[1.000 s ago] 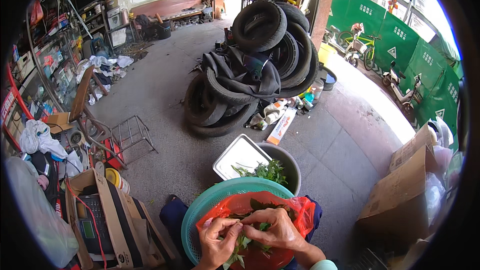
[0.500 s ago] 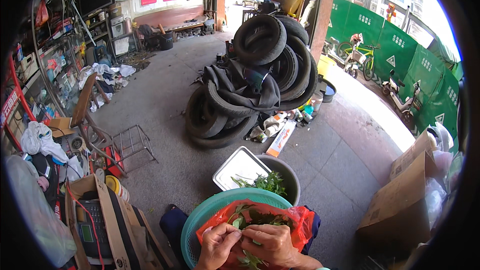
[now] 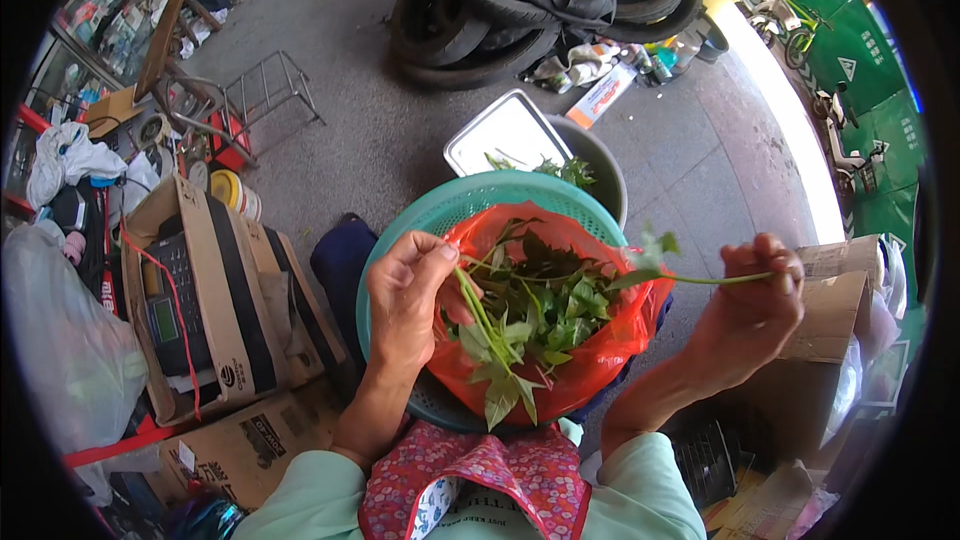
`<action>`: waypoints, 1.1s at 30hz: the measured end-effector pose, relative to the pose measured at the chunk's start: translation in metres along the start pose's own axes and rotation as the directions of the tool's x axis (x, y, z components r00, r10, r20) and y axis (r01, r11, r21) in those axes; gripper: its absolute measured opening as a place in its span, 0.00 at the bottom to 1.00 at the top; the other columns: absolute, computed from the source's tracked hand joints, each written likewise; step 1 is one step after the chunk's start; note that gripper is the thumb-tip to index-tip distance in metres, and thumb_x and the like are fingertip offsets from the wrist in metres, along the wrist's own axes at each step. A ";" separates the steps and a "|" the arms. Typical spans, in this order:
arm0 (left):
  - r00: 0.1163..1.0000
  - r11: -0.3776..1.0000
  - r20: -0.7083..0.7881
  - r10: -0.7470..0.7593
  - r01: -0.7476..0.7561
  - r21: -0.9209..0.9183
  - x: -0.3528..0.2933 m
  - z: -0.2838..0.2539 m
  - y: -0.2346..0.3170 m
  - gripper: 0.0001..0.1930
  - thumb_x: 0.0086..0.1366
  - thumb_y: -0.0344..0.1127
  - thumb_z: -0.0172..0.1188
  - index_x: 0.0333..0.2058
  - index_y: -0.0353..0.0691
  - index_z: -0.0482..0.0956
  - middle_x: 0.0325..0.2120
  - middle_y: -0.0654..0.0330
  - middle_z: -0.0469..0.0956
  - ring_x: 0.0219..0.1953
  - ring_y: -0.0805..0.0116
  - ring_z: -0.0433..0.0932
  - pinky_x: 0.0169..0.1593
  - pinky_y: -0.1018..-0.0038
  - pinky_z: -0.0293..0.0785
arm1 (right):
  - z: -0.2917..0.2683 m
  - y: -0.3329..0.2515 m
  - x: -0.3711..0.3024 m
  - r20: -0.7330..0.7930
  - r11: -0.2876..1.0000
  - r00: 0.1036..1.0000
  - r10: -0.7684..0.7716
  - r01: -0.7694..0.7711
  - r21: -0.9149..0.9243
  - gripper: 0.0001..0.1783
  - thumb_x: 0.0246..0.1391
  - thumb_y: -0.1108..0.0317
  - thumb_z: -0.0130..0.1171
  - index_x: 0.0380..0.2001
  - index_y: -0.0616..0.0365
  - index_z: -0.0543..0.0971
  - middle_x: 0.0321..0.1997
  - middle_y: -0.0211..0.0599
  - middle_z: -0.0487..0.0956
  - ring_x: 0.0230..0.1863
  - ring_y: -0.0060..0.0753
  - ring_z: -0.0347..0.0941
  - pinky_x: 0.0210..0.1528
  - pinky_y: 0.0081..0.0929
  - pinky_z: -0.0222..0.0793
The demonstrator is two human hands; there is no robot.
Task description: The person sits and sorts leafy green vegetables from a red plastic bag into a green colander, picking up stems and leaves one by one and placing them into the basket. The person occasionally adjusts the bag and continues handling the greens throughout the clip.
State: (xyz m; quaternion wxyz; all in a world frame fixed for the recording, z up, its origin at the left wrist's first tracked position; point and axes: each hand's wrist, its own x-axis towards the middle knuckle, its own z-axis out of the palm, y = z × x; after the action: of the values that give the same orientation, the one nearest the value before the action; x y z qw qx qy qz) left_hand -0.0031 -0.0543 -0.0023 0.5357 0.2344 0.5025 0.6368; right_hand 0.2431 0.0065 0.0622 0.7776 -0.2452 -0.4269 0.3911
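My left hand [image 3: 405,295] is closed in a pinch on several green leafy stems [image 3: 482,315], which hang down over the red bag's near side. Out to the right and raised, my right hand [image 3: 752,312] pinches the end of a single leafy stem [image 3: 715,281]. That stem stretches sideways toward the bag, its leaf blurred. Between my hands a red plastic bag [image 3: 640,325] gapes wide, with loose green leaves [image 3: 560,305] inside. The bag rests in a teal perforated basket [image 3: 385,245] at my lap.
Just beyond the basket, a white tray [image 3: 505,130] leans on a grey basin [image 3: 612,165] with more greens. Old tires [image 3: 470,50] are heaped farther off. Cardboard boxes [image 3: 250,310] crowd the left, beside a metal-framed rack [image 3: 275,90]; another carton [image 3: 815,340] stands at right.
My hands were together over the bag; now they are apart, the right one far out with a stem. The view has tilted down, showing my apron and sleeves.
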 end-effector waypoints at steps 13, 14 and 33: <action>0.994 0.994 0.077 0.072 -0.064 -0.093 0.004 0.005 0.004 0.11 0.69 0.31 0.52 0.47 0.31 0.75 0.26 0.52 0.80 0.21 0.71 0.79 0.27 0.80 0.77 | 0.041 0.041 -0.044 0.653 0.694 0.430 0.624 0.080 -0.715 0.10 0.48 0.67 0.68 0.31 0.60 0.79 0.21 0.40 0.76 0.20 0.45 0.73 0.26 0.37 0.68; 0.989 0.992 0.109 0.098 -0.088 -0.093 0.005 0.001 0.003 0.11 0.69 0.31 0.52 0.46 0.32 0.76 0.27 0.53 0.81 0.23 0.71 0.80 0.28 0.80 0.76 | 0.040 0.043 -0.042 0.610 0.675 0.418 0.673 -0.012 -0.738 0.08 0.49 0.68 0.66 0.29 0.61 0.79 0.20 0.40 0.76 0.19 0.42 0.72 0.25 0.36 0.67; 0.897 0.669 0.351 0.268 -0.436 0.602 -0.003 0.005 0.011 0.05 0.64 0.29 0.60 0.31 0.33 0.77 0.19 0.55 0.76 0.19 0.64 0.77 0.23 0.71 0.69 | 0.022 0.069 -0.017 0.689 0.743 0.284 0.667 -0.195 -0.640 0.08 0.51 0.72 0.61 0.34 0.65 0.83 0.28 0.41 0.81 0.30 0.26 0.75 0.34 0.28 0.70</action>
State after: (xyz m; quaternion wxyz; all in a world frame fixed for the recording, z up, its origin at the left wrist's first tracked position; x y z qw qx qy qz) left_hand -0.0033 -0.0541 0.0098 0.3368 0.5759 0.5746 0.4741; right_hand 0.1905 0.0331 0.0159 0.2083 -0.2749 -0.7584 0.5530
